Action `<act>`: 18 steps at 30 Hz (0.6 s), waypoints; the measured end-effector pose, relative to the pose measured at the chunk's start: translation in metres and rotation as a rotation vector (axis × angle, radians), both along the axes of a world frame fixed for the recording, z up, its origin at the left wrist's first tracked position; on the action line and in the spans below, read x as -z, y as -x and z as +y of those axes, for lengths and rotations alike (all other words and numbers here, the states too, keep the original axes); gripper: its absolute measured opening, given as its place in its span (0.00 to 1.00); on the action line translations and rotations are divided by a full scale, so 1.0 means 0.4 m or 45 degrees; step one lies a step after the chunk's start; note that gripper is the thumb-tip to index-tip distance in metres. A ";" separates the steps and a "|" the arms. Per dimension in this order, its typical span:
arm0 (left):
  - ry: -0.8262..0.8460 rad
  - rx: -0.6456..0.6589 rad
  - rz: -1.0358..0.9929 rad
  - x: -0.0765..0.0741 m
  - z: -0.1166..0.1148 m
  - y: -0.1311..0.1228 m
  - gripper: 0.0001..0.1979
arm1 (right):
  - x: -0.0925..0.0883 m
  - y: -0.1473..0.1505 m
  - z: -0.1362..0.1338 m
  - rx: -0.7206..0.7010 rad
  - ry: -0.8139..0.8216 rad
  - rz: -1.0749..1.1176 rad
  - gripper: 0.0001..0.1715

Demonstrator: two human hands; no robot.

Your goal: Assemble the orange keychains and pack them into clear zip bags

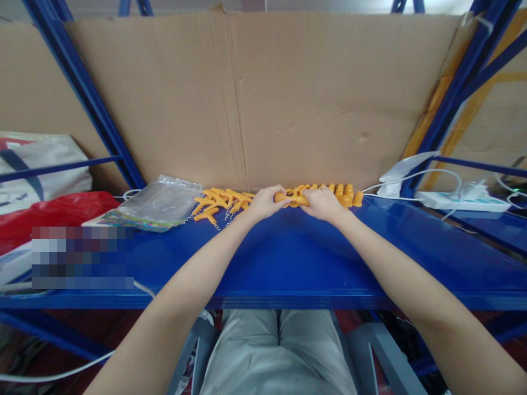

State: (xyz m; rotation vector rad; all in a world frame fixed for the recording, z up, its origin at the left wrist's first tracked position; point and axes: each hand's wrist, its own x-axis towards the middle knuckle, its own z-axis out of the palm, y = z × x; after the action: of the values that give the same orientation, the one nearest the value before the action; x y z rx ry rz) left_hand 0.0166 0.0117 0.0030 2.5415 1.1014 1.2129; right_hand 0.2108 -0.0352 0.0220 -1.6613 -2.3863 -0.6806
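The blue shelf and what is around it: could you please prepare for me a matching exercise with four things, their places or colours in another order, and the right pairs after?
Things:
1. held piece
2. clear plastic bag
3. power strip
4. cardboard sheet

Places or colours:
A. white, on the right side
B. brown, upright behind the blue shelf
C. orange, between the left hand and the right hand
D. see-through, left of both hands

Pairs: 1-C, 2-D, 3-A, 4-B
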 end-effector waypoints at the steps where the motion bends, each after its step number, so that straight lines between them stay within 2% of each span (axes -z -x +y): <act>1: 0.005 -0.006 0.002 0.004 0.012 0.011 0.10 | 0.004 -0.003 0.004 -0.046 -0.002 0.031 0.18; 7: -0.010 -0.092 0.098 0.045 0.089 0.073 0.08 | 0.038 -0.019 0.041 -0.447 0.035 0.222 0.20; 11: -0.110 -0.147 0.200 0.054 0.102 0.094 0.13 | 0.061 -0.008 0.054 -0.577 -0.065 0.249 0.18; 14: -0.124 -0.238 0.293 0.043 0.082 0.094 0.21 | 0.070 0.012 0.050 -0.510 -0.139 0.253 0.19; 18: -0.054 -0.428 0.458 0.027 0.043 0.083 0.28 | 0.075 0.055 0.044 -0.233 -0.152 0.267 0.22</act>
State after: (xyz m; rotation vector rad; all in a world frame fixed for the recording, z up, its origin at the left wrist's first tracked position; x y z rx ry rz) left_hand -0.0166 0.0288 -0.0076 2.7573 1.6505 0.8567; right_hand 0.1890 -0.0177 -0.0080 -1.3729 -2.2662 -0.5745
